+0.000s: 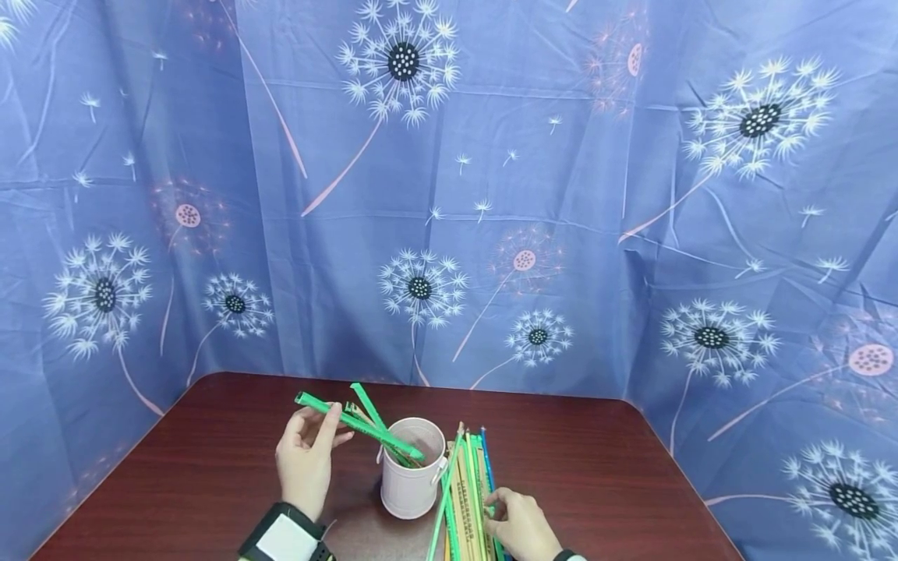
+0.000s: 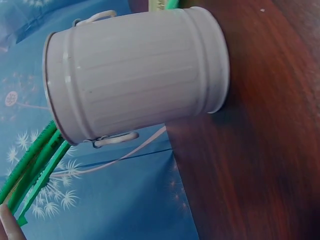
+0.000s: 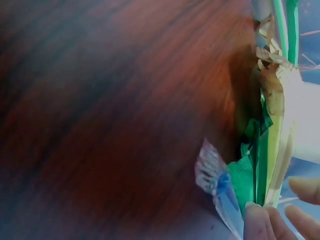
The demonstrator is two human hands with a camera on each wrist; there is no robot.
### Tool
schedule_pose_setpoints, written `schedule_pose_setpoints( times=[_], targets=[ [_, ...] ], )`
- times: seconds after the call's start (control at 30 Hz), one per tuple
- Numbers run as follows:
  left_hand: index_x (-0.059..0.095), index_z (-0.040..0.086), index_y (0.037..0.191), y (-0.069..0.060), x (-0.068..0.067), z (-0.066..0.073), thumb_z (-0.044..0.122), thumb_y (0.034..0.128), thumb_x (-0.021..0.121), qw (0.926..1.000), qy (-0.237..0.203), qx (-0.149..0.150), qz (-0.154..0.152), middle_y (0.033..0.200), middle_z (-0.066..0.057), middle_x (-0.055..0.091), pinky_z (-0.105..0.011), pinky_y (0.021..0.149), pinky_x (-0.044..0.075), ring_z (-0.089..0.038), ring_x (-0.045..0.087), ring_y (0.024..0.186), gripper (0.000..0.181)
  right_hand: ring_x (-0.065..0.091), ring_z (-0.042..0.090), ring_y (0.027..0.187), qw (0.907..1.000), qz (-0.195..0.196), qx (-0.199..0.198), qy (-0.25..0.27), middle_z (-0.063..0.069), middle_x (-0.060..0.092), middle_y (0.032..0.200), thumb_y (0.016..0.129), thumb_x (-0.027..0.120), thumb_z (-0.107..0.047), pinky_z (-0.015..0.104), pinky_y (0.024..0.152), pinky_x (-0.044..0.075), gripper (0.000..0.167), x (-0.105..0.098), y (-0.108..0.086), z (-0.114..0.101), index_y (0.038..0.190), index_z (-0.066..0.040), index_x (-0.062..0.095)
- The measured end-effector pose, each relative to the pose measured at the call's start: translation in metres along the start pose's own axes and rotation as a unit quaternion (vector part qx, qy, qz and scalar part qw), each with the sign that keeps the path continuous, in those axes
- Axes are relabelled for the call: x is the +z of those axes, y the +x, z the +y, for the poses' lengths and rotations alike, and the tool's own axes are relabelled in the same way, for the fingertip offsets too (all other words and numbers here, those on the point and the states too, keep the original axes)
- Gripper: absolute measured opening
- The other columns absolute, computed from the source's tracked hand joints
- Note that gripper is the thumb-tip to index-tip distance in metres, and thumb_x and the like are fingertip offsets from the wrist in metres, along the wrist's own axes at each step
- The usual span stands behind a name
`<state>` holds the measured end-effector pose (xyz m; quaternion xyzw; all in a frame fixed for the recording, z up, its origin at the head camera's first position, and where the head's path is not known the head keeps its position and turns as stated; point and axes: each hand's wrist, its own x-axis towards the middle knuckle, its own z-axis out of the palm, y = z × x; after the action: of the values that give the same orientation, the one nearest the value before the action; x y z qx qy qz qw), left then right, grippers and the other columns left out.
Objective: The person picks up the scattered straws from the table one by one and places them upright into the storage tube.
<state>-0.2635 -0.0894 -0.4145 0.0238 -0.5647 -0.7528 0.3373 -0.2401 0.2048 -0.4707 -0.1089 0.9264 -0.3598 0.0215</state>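
My left hand (image 1: pixel 309 460) pinches a long, slim green packet (image 1: pixel 323 407) between thumb and fingers. It slants over the mouth of a small pinkish-white pail (image 1: pixel 409 491) with side handles. Another green packet (image 1: pixel 366 401) and a brown one lean out of the pail beside it. Right of the pail lies a pile of long, thin brown paper packets (image 1: pixel 463 510), with green, yellow and blue ones among them. At the pile's right side, my right hand (image 1: pixel 522 526) pinches a green packet (image 3: pixel 243 182); the hold is partly hidden.
The dark red wooden table (image 1: pixel 189 475) carries the pail and the pile. A clear wrapper with a blue mark (image 3: pixel 212 172) lies at the pile's edge. Blue dandelion-print cloth (image 1: pixel 477 156) hangs behind the table and along both sides.
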Motion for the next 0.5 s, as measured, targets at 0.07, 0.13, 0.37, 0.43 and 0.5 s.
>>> schedule_pose_setpoints(
  times=[0.07, 0.13, 0.37, 0.43, 0.5],
  targets=[
    [0.062, -0.004, 0.097, -0.002, 0.0, -0.001, 0.007, 0.0928, 0.069, 0.9995, 0.031, 0.002, -0.011, 0.086, 0.007, 0.072, -0.027, 0.062, 0.062, -0.002, 0.069, 0.07, 0.013, 0.06, 0.015, 0.07, 0.9999, -0.01, 0.007, 0.004, 0.004, 0.064, 0.081, 0.084, 0.073, -0.011, 0.03, 0.056, 0.054, 0.025, 0.001, 0.001, 0.002, 0.104, 0.001, 0.064],
    [0.063, -0.004, 0.097, -0.004, 0.001, -0.002, 0.009, 0.0929, 0.069, 0.9981, 0.057, 0.0, -0.023, 0.086, 0.008, 0.072, -0.026, 0.063, 0.062, -0.002, 0.069, 0.071, 0.015, 0.061, 0.016, 0.07, 0.9997, -0.02, 0.014, 0.006, 0.005, 0.064, 0.081, 0.084, 0.073, -0.012, 0.033, 0.057, 0.054, 0.026, 0.001, 0.001, 0.003, 0.104, 0.002, 0.064],
    [0.066, 0.0, 0.096, -0.013, 0.001, -0.005, 0.015, 0.091, 0.073, 0.9889, 0.135, -0.003, -0.063, 0.086, -0.009, 0.073, -0.024, 0.062, 0.062, 0.0, 0.067, 0.068, 0.018, 0.061, 0.017, 0.068, 0.9978, -0.042, 0.05, 0.009, 0.004, 0.063, 0.078, 0.085, 0.071, -0.007, 0.033, 0.057, 0.053, 0.025, 0.004, 0.003, 0.002, 0.106, 0.004, 0.063],
    [0.066, 0.001, 0.094, -0.015, 0.001, -0.007, 0.016, 0.0904, 0.074, 0.9849, 0.156, 0.005, -0.074, 0.086, -0.013, 0.073, -0.023, 0.061, 0.061, 0.001, 0.066, 0.067, 0.017, 0.061, 0.017, 0.067, 0.9977, -0.041, 0.053, 0.004, 0.003, 0.063, 0.078, 0.085, 0.071, -0.007, 0.032, 0.057, 0.053, 0.026, 0.005, 0.003, 0.003, 0.107, 0.004, 0.063],
    [0.067, 0.004, 0.091, -0.018, 0.001, -0.01, 0.017, 0.0895, 0.075, 0.9803, 0.177, 0.012, -0.087, 0.083, -0.013, 0.074, -0.022, 0.06, 0.061, 0.002, 0.066, 0.066, 0.016, 0.061, 0.017, 0.068, 0.9976, -0.041, 0.056, -0.002, 0.004, 0.063, 0.078, 0.084, 0.071, -0.006, 0.033, 0.057, 0.053, 0.027, 0.006, 0.003, 0.003, 0.107, 0.005, 0.063]
  ],
)
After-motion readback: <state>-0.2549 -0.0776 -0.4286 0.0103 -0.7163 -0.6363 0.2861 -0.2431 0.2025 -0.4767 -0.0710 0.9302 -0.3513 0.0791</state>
